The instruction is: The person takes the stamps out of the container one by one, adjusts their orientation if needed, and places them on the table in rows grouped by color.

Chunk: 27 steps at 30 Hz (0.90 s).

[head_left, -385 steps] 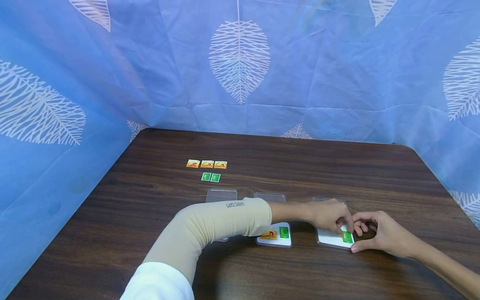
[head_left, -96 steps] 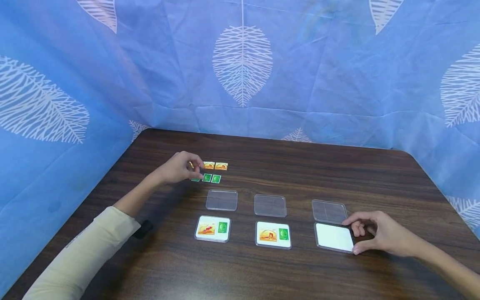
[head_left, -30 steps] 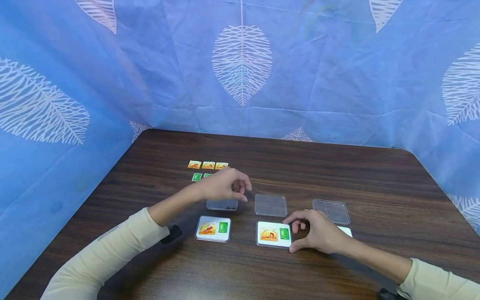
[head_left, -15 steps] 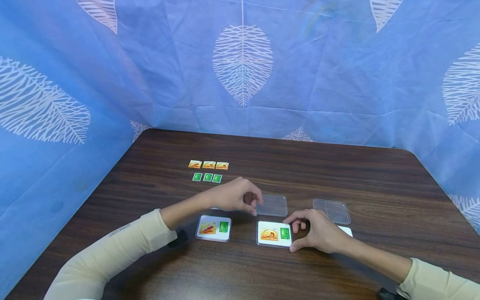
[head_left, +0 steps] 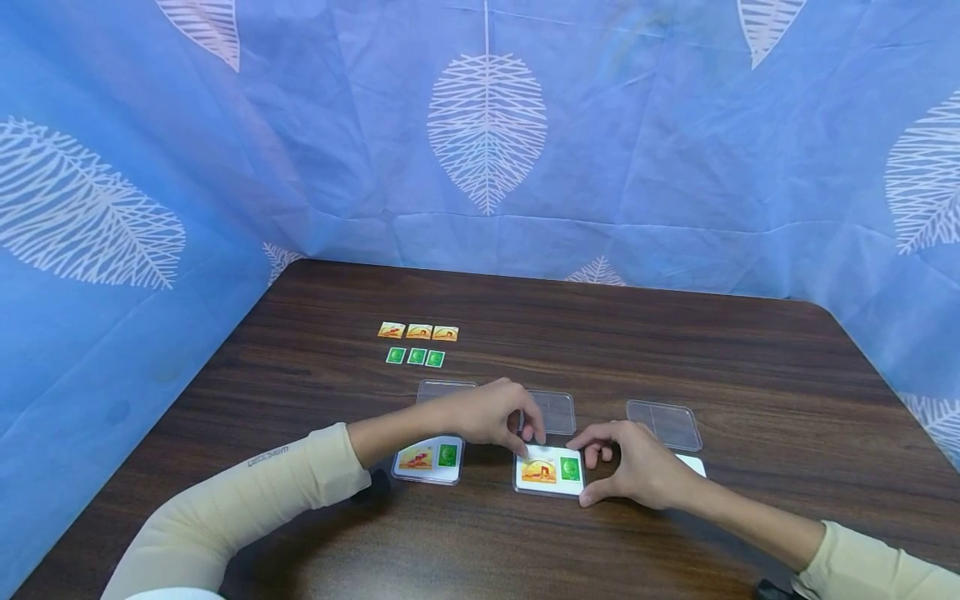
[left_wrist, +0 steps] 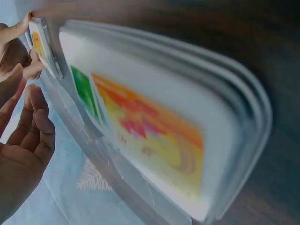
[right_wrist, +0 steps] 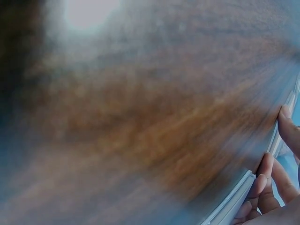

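In the head view, a clear plastic case (head_left: pixel 550 491) lies mid-table, holding a white card with an orange picture stamp (head_left: pixel 538 472) and a green stamp (head_left: pixel 570 468). My right hand (head_left: pixel 637 467) holds this case by its right edge, thumb at the near corner and index finger at the far one. My left hand (head_left: pixel 491 414) hovers at the case's far left corner, thumb and fingers apart. The left wrist view shows nothing between its fingers (left_wrist: pixel 44 122). A similar case (head_left: pixel 426 481), also with an orange and a green stamp, lies to the left, partly beneath my left forearm.
Behind the cases lie three clear lids (head_left: pixel 663 423); my left hand partly covers two. A third white card (head_left: pixel 693 463) shows beyond my right hand. Farther back are a row of orange stamps (head_left: pixel 419 332) and a row of green stamps (head_left: pixel 417 357). Blue cloth (head_left: pixel 637 150) surrounds the table.
My right hand has moved from the right case to the middle one. My left hand has come from the stamp rows to the middle case. The green row has grown from two stamps to three.
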Tool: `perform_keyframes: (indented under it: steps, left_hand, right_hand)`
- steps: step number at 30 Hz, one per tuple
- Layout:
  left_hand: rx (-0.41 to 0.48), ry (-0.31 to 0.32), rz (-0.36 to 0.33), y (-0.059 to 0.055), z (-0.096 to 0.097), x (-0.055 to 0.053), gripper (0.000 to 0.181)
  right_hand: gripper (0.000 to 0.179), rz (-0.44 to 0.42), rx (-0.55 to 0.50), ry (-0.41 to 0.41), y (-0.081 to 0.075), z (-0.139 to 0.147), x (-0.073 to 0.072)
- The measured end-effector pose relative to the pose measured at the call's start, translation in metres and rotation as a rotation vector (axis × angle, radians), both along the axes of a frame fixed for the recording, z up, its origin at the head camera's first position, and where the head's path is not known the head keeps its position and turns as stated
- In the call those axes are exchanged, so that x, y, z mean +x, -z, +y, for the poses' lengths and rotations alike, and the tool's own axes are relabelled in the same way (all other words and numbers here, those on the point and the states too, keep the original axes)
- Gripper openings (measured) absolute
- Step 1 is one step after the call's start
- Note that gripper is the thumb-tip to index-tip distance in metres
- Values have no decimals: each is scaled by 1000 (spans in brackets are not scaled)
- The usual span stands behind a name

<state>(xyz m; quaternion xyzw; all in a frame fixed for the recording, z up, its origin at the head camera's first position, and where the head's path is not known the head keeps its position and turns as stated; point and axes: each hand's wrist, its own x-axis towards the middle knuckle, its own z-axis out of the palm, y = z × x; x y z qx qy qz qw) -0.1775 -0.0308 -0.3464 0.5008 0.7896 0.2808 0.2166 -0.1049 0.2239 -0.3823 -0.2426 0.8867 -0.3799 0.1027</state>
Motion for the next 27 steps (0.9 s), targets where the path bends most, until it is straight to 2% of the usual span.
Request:
perform_keyframes:
  steps: [10, 13, 27]
  left_hand:
    - [-55, 35, -15, 5, 10, 2, 18]
    - [-67, 42, 0, 6, 13, 2, 19]
    - [-111, 37, -3, 8, 20, 3, 23]
  right_hand:
    - [51, 2, -7, -9, 0, 0, 0]
    - [51, 7, 1, -7, 0, 0, 0]
    - [51, 14, -7, -15, 1, 1, 0]
